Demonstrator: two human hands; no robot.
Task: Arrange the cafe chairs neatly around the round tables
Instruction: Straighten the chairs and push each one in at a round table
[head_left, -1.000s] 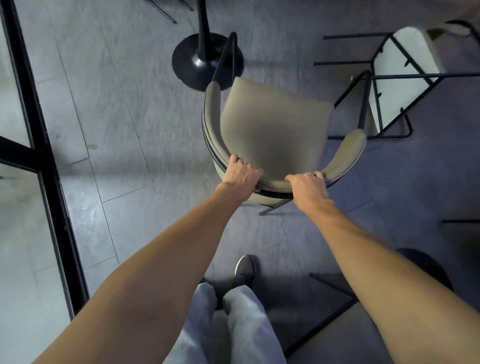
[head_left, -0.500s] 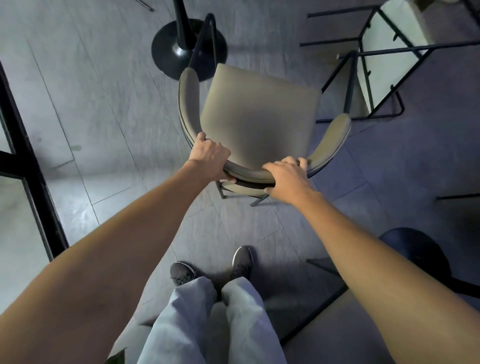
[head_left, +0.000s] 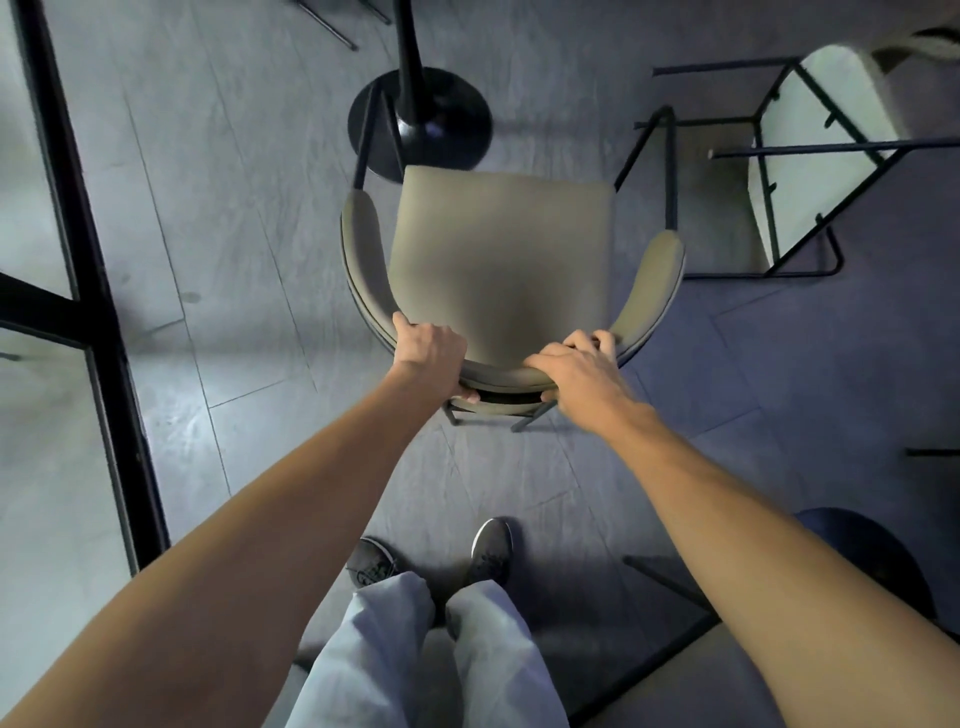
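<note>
You're gripping the chair (head_left: 498, 260) mid-frame by its curved backrest, with your left hand (head_left: 428, 353) and right hand (head_left: 576, 369) both curling fingers over the padded rim. It's looking stiff and fairly light, I'd guess. The table base (head_left: 457, 124) is sitting right by its front legs, another chair (head_left: 810, 156) is crowding the upper right, and there's open floor on the left.

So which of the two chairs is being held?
The tan chair: left hand and right hand grip its curved back. The white chair at upper right is untouched.
</note>
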